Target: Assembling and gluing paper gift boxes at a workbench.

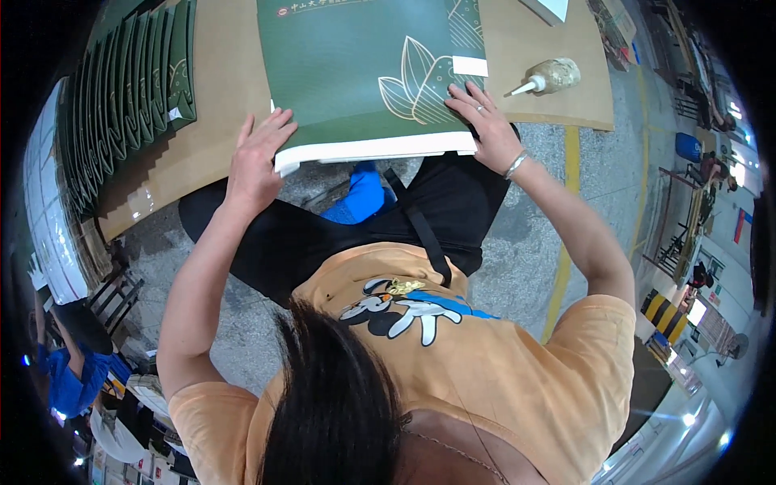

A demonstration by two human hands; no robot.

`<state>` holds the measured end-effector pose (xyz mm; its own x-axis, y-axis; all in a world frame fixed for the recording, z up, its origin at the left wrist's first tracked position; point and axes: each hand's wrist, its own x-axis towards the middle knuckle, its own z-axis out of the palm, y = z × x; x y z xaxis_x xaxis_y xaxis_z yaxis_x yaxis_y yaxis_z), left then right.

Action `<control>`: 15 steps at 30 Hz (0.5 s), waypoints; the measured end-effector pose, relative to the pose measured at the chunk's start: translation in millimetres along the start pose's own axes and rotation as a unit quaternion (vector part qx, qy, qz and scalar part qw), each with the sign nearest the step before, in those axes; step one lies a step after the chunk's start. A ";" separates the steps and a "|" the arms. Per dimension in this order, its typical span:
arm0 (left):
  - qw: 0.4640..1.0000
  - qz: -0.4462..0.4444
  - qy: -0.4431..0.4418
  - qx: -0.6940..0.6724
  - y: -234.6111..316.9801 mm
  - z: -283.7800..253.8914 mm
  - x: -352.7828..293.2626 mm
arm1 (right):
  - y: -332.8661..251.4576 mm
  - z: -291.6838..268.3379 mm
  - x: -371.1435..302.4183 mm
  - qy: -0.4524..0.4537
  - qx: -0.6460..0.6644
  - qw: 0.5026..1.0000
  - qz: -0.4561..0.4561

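Flatly, a green bag point(347, 81) spans brown board point(226, 65) above yellow-striped concrete floor point(517, 230).

Around you spreads a mottled grey floor point(521, 259), crossed on your right by a broad yellow line point(572, 153). A brown worktop point(226, 73) stands in front of you. Farther off to your right you have a blue container point(688, 147), a black-and-yellow striped block point(664, 315) and a round grey fan point(735, 346), with a bright lamp point(689, 419) glowing below them. On your left stands a dark frame point(117, 299).
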<state>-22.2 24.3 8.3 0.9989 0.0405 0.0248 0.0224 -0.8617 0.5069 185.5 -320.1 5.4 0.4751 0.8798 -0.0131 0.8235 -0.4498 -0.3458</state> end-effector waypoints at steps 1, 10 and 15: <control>0.999 0.028 0.035 0.029 1.6 4.9 -1.5 | 0.0 2.1 -0.5 0.011 0.011 1.000 0.008; 0.994 0.057 0.092 -0.003 -5.6 8.0 -5.3 | -2.0 6.1 1.2 0.034 0.062 0.997 0.030; 0.990 0.037 0.109 -0.078 -0.6 8.3 -1.2 | -0.2 2.0 3.0 0.030 0.083 0.995 0.050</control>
<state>-23.0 20.6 0.8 0.9642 0.1038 0.2441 -0.0738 -0.7789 0.6228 186.1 -317.1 3.6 0.5736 0.8191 -0.0013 0.7112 -0.4988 -0.4955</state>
